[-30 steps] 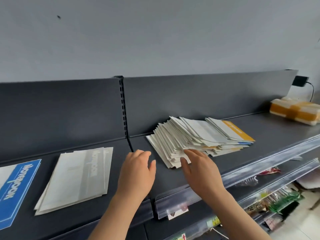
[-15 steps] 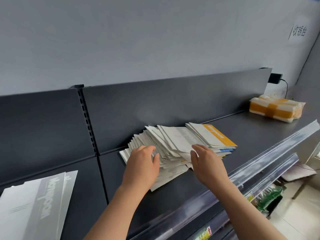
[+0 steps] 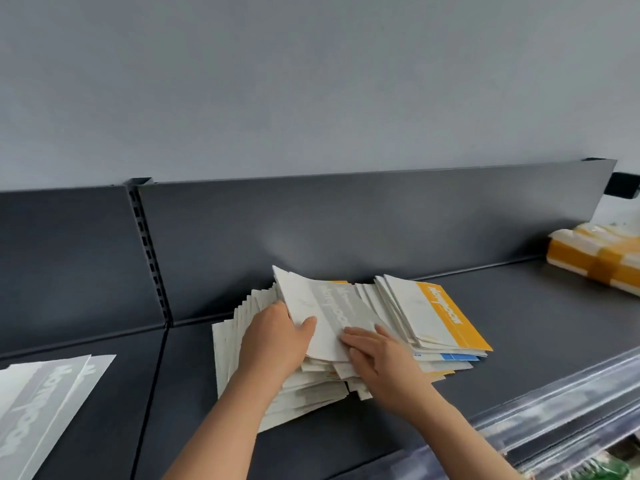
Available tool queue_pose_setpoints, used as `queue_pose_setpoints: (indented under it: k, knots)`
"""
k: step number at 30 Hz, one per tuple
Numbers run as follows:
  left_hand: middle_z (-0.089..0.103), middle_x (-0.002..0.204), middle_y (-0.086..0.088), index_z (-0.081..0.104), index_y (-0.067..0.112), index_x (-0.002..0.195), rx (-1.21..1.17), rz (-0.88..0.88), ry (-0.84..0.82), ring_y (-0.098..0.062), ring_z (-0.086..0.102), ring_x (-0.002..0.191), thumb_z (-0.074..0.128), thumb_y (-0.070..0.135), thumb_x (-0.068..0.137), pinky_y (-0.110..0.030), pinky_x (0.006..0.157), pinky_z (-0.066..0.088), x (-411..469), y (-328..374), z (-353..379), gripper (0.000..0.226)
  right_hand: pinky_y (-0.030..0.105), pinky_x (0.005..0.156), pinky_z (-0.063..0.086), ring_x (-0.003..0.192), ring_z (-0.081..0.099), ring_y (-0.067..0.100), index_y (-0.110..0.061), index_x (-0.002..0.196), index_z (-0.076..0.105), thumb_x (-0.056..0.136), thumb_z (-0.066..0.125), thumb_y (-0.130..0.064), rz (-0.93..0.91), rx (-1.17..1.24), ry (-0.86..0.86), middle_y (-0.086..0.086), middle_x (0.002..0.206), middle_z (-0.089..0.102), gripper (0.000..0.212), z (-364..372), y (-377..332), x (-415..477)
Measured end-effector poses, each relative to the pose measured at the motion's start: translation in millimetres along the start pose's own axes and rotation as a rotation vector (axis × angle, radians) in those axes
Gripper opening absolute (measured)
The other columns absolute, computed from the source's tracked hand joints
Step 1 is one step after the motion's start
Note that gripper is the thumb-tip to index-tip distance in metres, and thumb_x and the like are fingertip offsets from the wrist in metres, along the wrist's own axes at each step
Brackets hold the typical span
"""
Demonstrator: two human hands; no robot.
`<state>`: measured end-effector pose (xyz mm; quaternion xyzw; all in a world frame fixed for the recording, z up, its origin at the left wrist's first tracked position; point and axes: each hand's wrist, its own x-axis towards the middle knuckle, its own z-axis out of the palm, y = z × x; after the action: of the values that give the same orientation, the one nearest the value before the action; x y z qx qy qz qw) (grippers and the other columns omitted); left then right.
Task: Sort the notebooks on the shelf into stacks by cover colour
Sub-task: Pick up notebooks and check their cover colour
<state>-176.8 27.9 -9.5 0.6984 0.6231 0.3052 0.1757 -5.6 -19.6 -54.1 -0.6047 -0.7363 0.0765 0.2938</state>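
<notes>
Newly lifted grey notebook [image 3: 329,313], left hand [image 3: 273,341] gripping, right hand [image 3: 384,362] pressing flat

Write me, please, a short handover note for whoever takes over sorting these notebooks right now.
Left hand: grips a grey notebook by its edge, raised off the mixed pile.
Right hand: open, fingers flat on the pile at that notebook's edge.
Done: a small grey stack lies further left on the shelf.
Left: the pile is unsorted; an orange notebook tops its right end, blue edges below. Likely next: carry the grey one to the grey stack.
</notes>
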Motion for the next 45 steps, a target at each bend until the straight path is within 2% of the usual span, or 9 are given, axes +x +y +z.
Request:
queue_pose_setpoints:
  k: [4,10,15,18,23,28,37,41,45]
  knots:
    - [0.052,0.073,0.006,0.046,0.017,0.078,-0.029,-0.097,-0.040,-0.011,0.048,0.062,0.058,0.030,0.087,-0.025,0.048,0.030,-3.5,-1.1,3.2,0.020,0.017,0.115,0.010,0.116,0.051,0.005,-0.019,0.117,0.063,0.097,0.041,-0.021,-0.054,-0.017,0.041,-0.009,0.125,0.060,0.030,-0.9,18.4,3.4]
    - [0.054,0.069,0.003,0.050,0.013,0.078,-0.164,-0.190,-0.050,-0.013,0.047,0.057,0.054,0.021,0.086,-0.024,0.048,0.033,-12.3,-1.6,-0.3,0.012,0.031,0.108,0.031,0.068,0.047,0.009,-0.022,0.073,0.050,0.096,0.037,-0.028,0.102,-0.171,0.095,-0.009,0.074,0.054,0.027,-1.8,39.7,5.6]
    - [0.064,0.087,0.003,0.056,0.016,0.093,-0.212,-0.249,-0.039,-0.016,0.060,0.071,0.052,0.023,0.083,-0.023,0.048,0.040,-16.7,-0.7,-3.4,0.012,0.020,0.112,0.016,0.085,0.056,0.005,-0.019,0.091,0.062,0.095,0.043,-0.019,0.001,0.012,0.107,-0.010,0.089,0.064,0.020,0.2,27.7,3.8]
    - [0.064,0.093,0.001,0.054,0.013,0.103,-0.273,-0.288,-0.001,-0.017,0.062,0.076,0.050,0.019,0.087,-0.024,0.052,0.043,-18.5,-1.9,-9.4,0.018,0.012,0.110,0.013,0.077,0.056,0.013,-0.016,0.086,0.061,0.094,0.040,-0.013,-0.004,0.038,0.100,-0.002,0.080,0.064,0.023,3.9,21.4,6.4]
    - [0.060,0.096,-0.004,0.047,0.007,0.105,-0.356,-0.355,0.110,-0.016,0.058,0.074,0.050,0.015,0.089,-0.026,0.052,0.041,-25.1,-8.1,-14.8,0.018,0.025,0.090,0.036,0.063,0.045,0.017,-0.011,0.072,0.055,0.092,0.042,-0.017,0.099,-0.024,0.163,0.002,0.064,0.057,0.025,-4.6,27.8,9.0]
    - [0.070,0.094,0.003,0.063,0.017,0.098,-0.383,-0.305,0.055,-0.019,0.066,0.082,0.046,0.011,0.086,-0.034,0.070,0.054,-28.7,-7.2,-16.5,0.022,0.023,0.103,0.031,0.078,0.059,0.025,-0.008,0.094,0.065,0.095,0.041,-0.018,0.070,0.000,0.097,0.008,0.080,0.068,0.026,-5.2,14.5,7.9]
    - [0.067,0.096,-0.002,0.058,0.012,0.097,-0.448,-0.350,0.102,-0.020,0.064,0.083,0.048,0.012,0.086,-0.028,0.058,0.046,-36.7,-1.4,-18.2,0.015,0.033,0.108,0.035,0.092,0.058,0.037,0.001,0.106,0.062,0.095,0.034,-0.009,0.170,0.041,0.034,0.022,0.097,0.066,0.032,-18.4,14.0,6.2]
    - [0.067,0.095,-0.005,0.056,0.010,0.096,-0.479,-0.369,0.110,-0.019,0.060,0.077,0.049,0.010,0.086,-0.027,0.058,0.043,-41.2,1.5,-17.1,0.013,0.032,0.092,0.041,0.077,0.055,0.024,-0.009,0.085,0.059,0.096,0.035,-0.013,0.156,-0.016,0.066,0.003,0.076,0.061,0.027,-16.8,18.0,5.7]
    - [0.067,0.094,0.002,0.057,0.015,0.095,-0.482,-0.375,0.121,-0.015,0.063,0.082,0.052,0.011,0.085,-0.027,0.060,0.046,-45.7,1.1,-18.3,0.012,0.033,0.098,0.039,0.078,0.058,0.025,-0.008,0.095,0.064,0.097,0.037,-0.015,0.137,0.049,0.011,0.009,0.085,0.066,0.028,-18.9,12.1,0.8]
